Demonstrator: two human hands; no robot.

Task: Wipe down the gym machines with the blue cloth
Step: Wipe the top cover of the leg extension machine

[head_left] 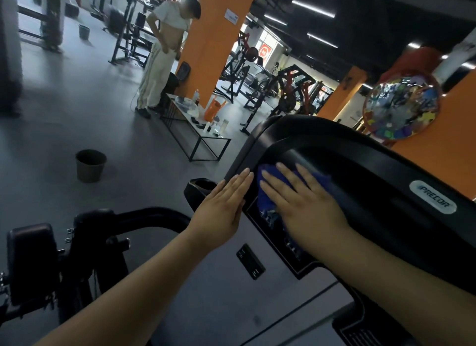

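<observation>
The blue cloth (265,201) is a soft, crumpled bit of fabric, bunched up on the glossy black plastic console (386,186) of a cardio machine, right at the top left corner of its dark screen (273,222). The right hand (306,204) lies flat on top of it, fingers straight and spread, pressing it down, so only the edges of the cloth poke out around the fingers. The left hand (224,204) is flat too, fingers straight and together, resting on the console's rounded left edge just beside the cloth, with a thin gap between them. Neither hand is gripping anything.

The console is a big curved shell with a shiny oval Precor badge (432,196) off to the right and a pale grey panel below the screen. A padded black seat (31,263) sits lower left.

The room is a dim gym with a smooth grey floor (64,114), orange pillars (219,36) and black steel racks further back. A dark tapered bucket (90,165) stands on the floor, near a low metal-framed counter (219,139) crowded with bottles. A person (164,57) in pale clothes stands by it. A round convex mirror (401,106) hangs on the right.
</observation>
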